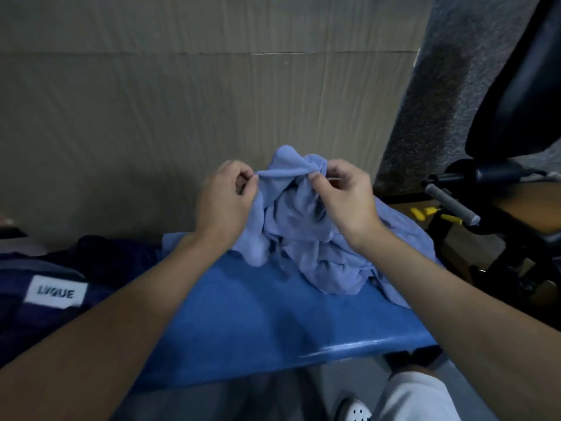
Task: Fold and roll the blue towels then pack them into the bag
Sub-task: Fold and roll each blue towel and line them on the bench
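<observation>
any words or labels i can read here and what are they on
"LVQUE": dark letters on the white patch of the dark blue bag; a little blurred, second letter unsure.
No other text shows, on the blue towels or elsewhere.

A blue bench top, glossy at its near edge, is noted with a crumpled heap of light-blue towels piled on it toward 1 o'clock and a dark navy bag at its 9 o'clock side, contact unclear.
</observation>
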